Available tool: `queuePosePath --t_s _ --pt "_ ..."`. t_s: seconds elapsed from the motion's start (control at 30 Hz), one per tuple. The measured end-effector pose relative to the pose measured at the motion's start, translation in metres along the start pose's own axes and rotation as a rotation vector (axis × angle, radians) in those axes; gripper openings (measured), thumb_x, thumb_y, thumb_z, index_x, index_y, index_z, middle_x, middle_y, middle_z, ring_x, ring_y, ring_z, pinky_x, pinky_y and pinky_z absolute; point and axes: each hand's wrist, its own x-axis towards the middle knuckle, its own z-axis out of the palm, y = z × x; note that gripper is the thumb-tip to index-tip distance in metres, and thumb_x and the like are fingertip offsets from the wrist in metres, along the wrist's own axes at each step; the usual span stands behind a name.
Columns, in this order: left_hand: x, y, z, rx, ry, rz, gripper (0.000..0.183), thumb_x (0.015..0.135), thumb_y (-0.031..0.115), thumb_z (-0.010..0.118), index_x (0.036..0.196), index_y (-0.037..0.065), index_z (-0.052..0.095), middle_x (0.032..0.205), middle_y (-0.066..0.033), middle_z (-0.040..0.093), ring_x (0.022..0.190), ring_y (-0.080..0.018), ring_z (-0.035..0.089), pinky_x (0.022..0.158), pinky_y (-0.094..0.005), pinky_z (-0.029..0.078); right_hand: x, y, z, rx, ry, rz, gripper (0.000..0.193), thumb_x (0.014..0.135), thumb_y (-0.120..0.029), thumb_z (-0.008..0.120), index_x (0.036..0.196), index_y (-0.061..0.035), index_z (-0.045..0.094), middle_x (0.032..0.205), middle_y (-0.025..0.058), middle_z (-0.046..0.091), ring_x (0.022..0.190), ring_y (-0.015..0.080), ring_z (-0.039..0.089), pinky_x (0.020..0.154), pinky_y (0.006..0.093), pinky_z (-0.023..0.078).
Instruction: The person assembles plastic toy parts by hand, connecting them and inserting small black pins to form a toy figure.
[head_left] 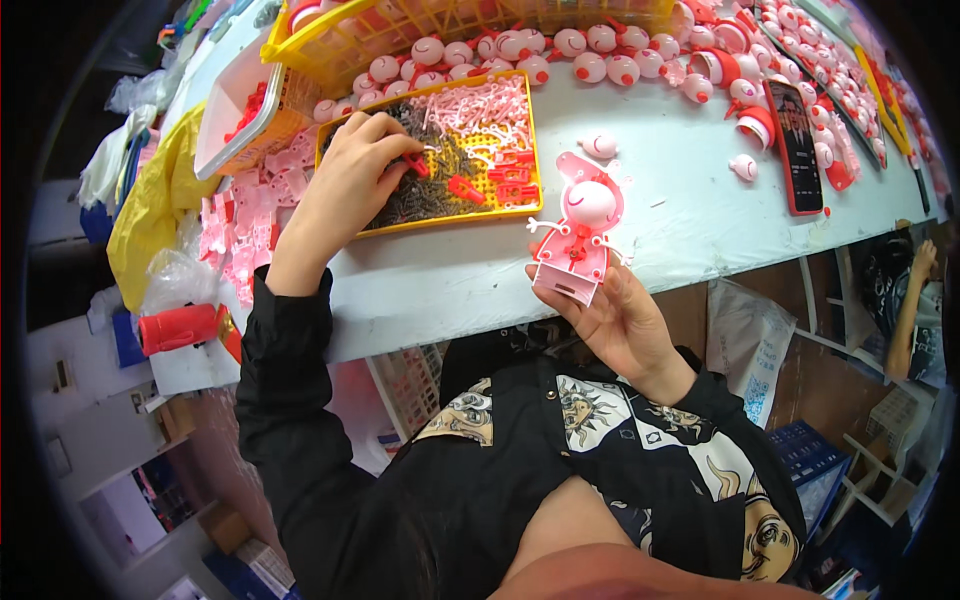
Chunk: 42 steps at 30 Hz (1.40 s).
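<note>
My right hand (622, 325) is closed around the lower edge of a pink plastic toy figure (580, 235), holding it upright over the near part of the table. The figure has a round head, small white arms and an open back with red parts inside. Over a yellow tray (535, 150), my left hand (355, 170) is bent down with its fingertips pinching a small red plastic piece (416, 165). The tray contains dark metal screws (415, 198), pink and white plastic arms (470, 108) and more red pieces (512, 185).
Pink round heads (590, 68) lie in rows behind the tray, beneath a yellow basket (350, 35). A white tub (215, 130) stands left, beside loose pink shells (245, 225). A phone in a red case (795, 150) rests at right. Another person's arm (910, 310) shows far right.
</note>
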Motion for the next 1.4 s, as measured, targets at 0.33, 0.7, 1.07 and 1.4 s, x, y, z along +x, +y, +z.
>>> queuePosePath --t_s 0.33,0.7,1.07,1.4 --pt "-0.030 0.017 -0.043 -0.174 -0.098 -0.193 0.024 0.078 0.004 0.074 0.102 0.003 0.072 0.096 -0.0083 0.068 0.092 -0.0222 0.062 0.082 -0.0326 0.048 0.004 -0.002 -0.002 0.024 -0.013 0.018 0.068 0.095 -0.027 0.062 0.147 0.0001 0.027 0.148 0.0236 0.038 0.135 0.0387 0.042 0.114 0.0459 0.037" --pt "0.033 0.048 0.031 -0.277 0.059 0.081 0.026 0.082 0.013 0.074 0.104 0.002 0.066 0.096 -0.0115 0.063 0.089 -0.0287 0.063 0.082 -0.0348 0.050 0.003 0.000 0.000 -0.019 0.009 0.010 0.073 0.093 -0.031 0.065 0.147 0.0009 0.027 0.148 0.0254 0.037 0.134 0.0372 0.044 0.114 0.0446 0.038" --pt "0.026 0.047 0.032 -0.419 -0.063 -0.040 0.026 0.078 0.009 0.077 0.101 0.001 0.066 0.091 -0.0098 0.062 0.082 -0.0201 0.064 0.074 -0.0302 0.051 0.006 -0.001 -0.002 -0.019 -0.008 0.023 0.076 0.092 -0.032 0.067 0.147 0.0021 0.027 0.148 0.0266 0.037 0.133 0.0371 0.045 0.113 0.0440 0.040" --pt "-0.014 0.024 -0.020 -0.280 -0.079 -0.239 0.027 0.077 0.002 0.076 0.103 0.000 0.070 0.088 -0.0060 0.062 0.084 -0.0167 0.061 0.076 -0.0284 0.048 0.010 -0.002 -0.009 0.103 -0.098 0.032 0.064 0.095 -0.023 0.062 0.146 -0.0027 0.030 0.143 0.0195 0.045 0.132 0.0349 0.047 0.113 0.0448 0.039"
